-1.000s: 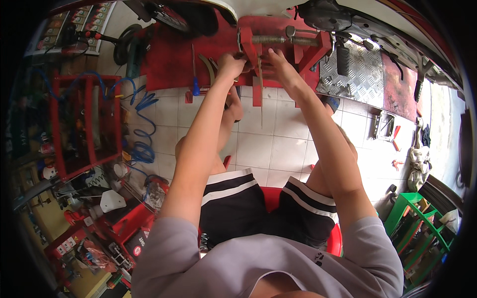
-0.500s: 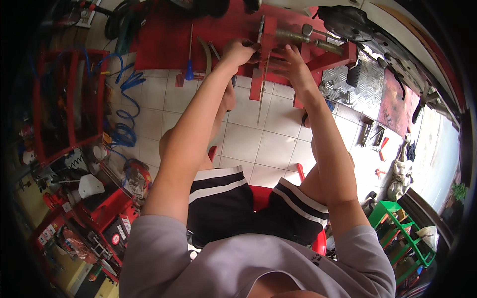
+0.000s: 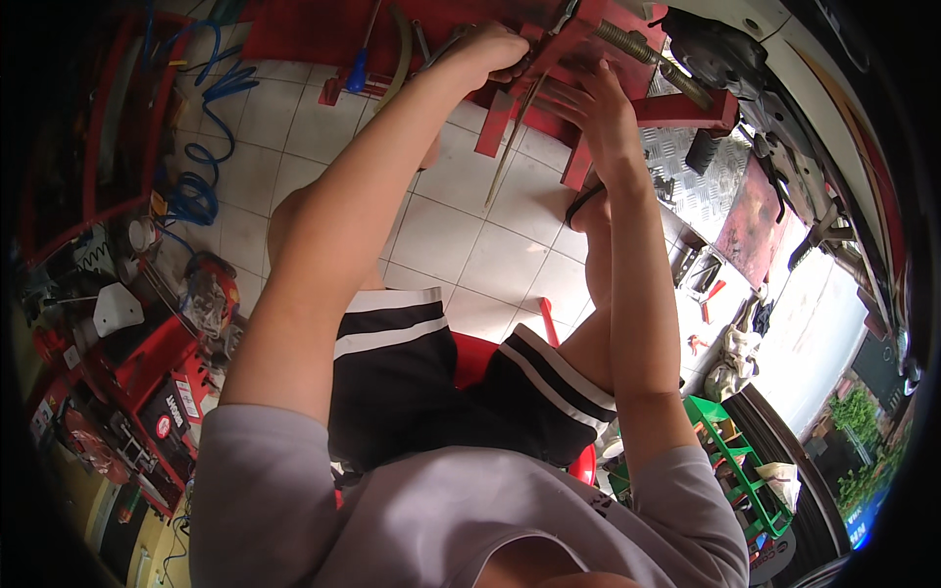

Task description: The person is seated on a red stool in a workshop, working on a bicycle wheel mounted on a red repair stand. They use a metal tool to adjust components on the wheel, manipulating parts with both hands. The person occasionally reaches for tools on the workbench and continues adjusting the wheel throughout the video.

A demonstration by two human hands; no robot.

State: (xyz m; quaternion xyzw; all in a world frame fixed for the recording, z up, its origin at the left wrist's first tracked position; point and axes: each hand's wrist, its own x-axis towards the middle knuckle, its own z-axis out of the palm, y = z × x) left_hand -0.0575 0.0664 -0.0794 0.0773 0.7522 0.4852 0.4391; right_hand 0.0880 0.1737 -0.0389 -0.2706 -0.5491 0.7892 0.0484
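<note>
My left hand is closed at the left side of a red metal stand, its fingers curled around something I cannot make out. My right hand is on the other side of that stand, fingers stretched out and apart, close to a thin brownish strip that hangs down over the floor. A thick threaded rod runs rightward from the stand. Left of my left hand are a blue-handled screwdriver and a curved pale hose on the red bench.
A coiled blue air hose lies at the left beside a red rack. Metal tread plate and dark vehicle parts are at the right. A green shelf stands lower right. My knees are beneath my forearms.
The view has shifted, so the bench sits higher and the stand looks more tilted. My left hand stays closed beside the stand; my right hand remains spread near the strip.
</note>
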